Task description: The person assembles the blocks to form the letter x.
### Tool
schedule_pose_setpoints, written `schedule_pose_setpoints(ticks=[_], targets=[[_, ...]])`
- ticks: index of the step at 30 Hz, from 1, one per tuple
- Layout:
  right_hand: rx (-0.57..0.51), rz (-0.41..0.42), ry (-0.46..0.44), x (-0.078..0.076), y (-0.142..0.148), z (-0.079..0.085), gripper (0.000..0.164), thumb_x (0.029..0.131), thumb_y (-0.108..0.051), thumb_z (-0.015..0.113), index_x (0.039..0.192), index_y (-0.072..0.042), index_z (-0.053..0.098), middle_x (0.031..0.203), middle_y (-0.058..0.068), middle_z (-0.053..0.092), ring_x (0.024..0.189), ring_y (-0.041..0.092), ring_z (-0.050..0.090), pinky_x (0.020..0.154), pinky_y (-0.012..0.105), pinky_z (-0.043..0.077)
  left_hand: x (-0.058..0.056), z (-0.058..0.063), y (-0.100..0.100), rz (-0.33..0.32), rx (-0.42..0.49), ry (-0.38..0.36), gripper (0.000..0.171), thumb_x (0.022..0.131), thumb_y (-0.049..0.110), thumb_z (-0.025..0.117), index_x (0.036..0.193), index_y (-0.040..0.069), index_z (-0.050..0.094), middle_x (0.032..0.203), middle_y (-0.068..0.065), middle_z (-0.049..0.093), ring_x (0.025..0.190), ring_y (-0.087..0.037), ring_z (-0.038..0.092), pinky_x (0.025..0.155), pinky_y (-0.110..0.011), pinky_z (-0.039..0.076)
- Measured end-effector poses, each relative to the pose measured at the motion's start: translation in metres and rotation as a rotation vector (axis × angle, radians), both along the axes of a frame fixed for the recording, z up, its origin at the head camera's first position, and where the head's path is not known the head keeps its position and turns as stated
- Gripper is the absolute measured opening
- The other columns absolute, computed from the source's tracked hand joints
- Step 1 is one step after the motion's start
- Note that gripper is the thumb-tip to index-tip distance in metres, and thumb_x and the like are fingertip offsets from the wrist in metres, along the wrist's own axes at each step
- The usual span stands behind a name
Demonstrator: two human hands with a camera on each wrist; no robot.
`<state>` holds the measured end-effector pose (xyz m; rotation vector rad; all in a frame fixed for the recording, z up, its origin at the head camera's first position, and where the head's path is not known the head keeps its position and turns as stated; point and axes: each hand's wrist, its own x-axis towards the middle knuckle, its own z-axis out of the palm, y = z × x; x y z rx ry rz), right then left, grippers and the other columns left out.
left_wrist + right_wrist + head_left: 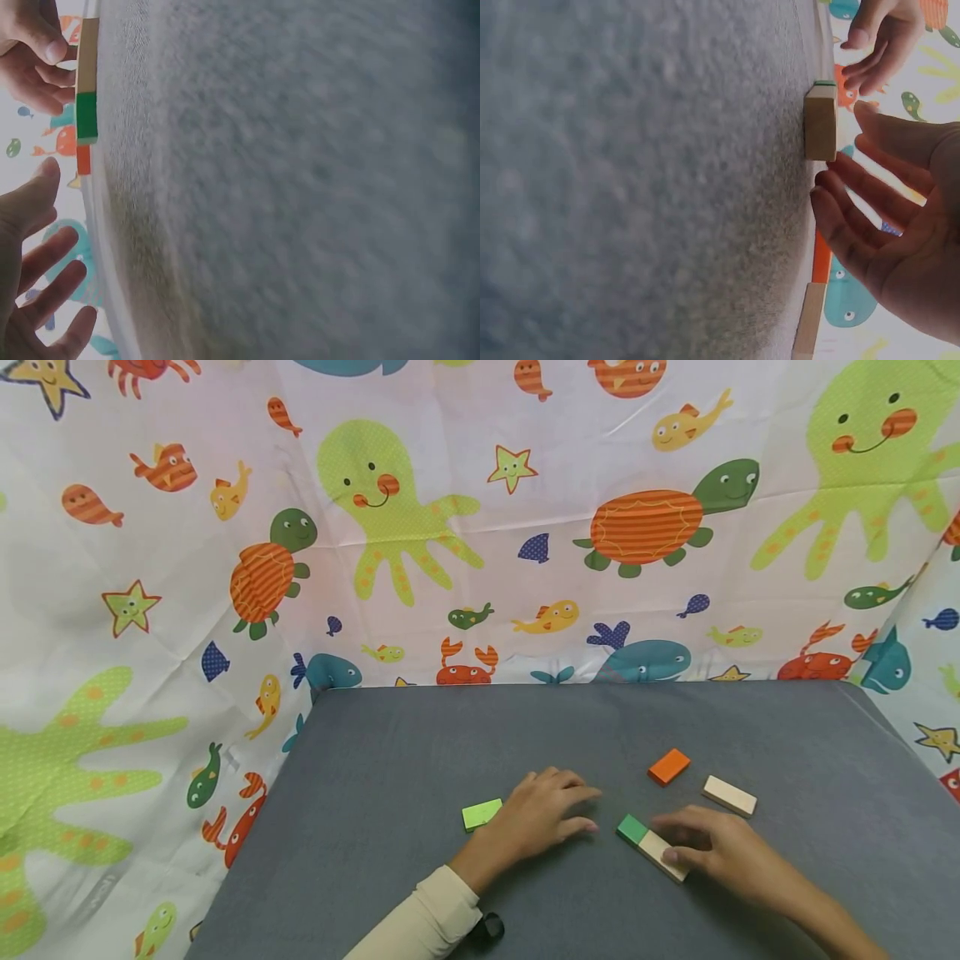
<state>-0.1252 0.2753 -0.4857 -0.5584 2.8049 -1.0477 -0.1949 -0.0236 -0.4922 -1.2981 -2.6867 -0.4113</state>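
From my end, the pair of blocks that matters lies right of centre in the lower part of the head view: a green block (pixel 632 829) set end to end with a wooden block (pixel 662 856). Their shared long axis slants from upper left to lower right, so the green end points toward the left hand (pixel 542 812) and the wooden end toward the bottom of the frame. The right hand (pixel 723 850) is the nearer one, just beside the wooden block on its right, its thumb tip over or against the edge; I can't tell whether it touches. Its fingers are loosely bent and well apart from the thumb, and I see no firm hold.

The left hand sits left of the green end across a gap, fingers spread and holding nothing, its wrist side partly covering a lime block (pixel 480 813).

Above the pair I have an orange block (pixel 669 767), and to its lower right a second wooden block (pixel 730 796), slanting much the same way. I see no container; the blocks lie straight on the gray table (pixel 420 735).
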Motion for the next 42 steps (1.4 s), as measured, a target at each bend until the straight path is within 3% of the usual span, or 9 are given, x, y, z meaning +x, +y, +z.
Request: schedule_pose_setpoints(ticks=[9,18,23,29,36,42], targets=[[-0.013,0.051,0.003,-0.010,0.001,0.001,0.039,0.092,-0.037,0.083,0.127,-0.021,0.077,0.121,-0.008,0.076,0.112,0.001,0.066,0.088,0.028,0.057,0.004,-0.001,-0.028,0.091,0.009,-0.050,0.049,0.101,0.051,0.069,0.142,0.025,0.069,0.132,0.007,0.068,0.121,-0.012,0.062,0.091,-0.033,0.050],[-0.146,0.138,-0.008,-0.016,0.001,-0.003,0.032,0.097,-0.023,0.079,0.128,-0.014,0.076,0.122,0.000,0.076,0.104,0.006,0.070,0.085,0.026,0.058,0.009,0.003,-0.060,0.224,0.005,-0.103,0.051,0.100,0.049,0.070,0.145,0.025,0.066,0.137,0.005,0.066,0.123,-0.016,0.061,0.094,-0.039,0.050],[-0.131,0.141,-0.039,-0.019,0.000,-0.003,0.032,0.098,-0.025,0.078,0.128,-0.016,0.077,0.121,-0.002,0.075,0.101,0.008,0.069,0.082,0.025,0.056,0.012,0.000,-0.078,0.295,0.021,-0.120,0.053,0.099,0.048,0.073,0.145,0.022,0.067,0.137,0.003,0.066,0.124,-0.019,0.061,0.093,-0.043,0.049],[-0.118,0.164,0.018,-0.023,-0.002,-0.007,0.028,0.097,-0.020,0.079,0.124,-0.014,0.079,0.117,-0.002,0.076,0.096,0.006,0.067,0.078,0.024,0.054,0.016,-0.004,-0.096,0.358,0.054,-0.130,0.052,0.097,0.046,0.076,0.142,0.021,0.070,0.134,0.001,0.068,0.120,-0.022,0.063,0.089,-0.044,0.049],[-0.129,0.210,0.080,-0.026,-0.001,-0.012,0.023,0.095,-0.016,0.080,0.118,-0.010,0.080,0.113,0.001,0.077,0.104,0.003,0.067,0.081,0.025,0.057,0.020,-0.008,-0.111,0.420,0.054,-0.167,0.054,0.093,0.048,0.079,0.139,0.021,0.071,0.130,0.001,0.069,0.114,-0.021,0.063,0.085,-0.041,0.046],[-0.123,0.220,0.092,-0.028,0.000,-0.012,0.023,0.095,-0.016,0.081,0.117,-0.011,0.081,0.112,0.000,0.077,0.104,0.002,0.067,0.081,0.025,0.057,0.024,-0.009,-0.118,0.434,0.038,-0.220,0.054,0.091,0.048,0.082,0.137,0.019,0.073,0.126,0.002,0.068,0.111,-0.019,0.061,0.082,-0.036,0.043]])
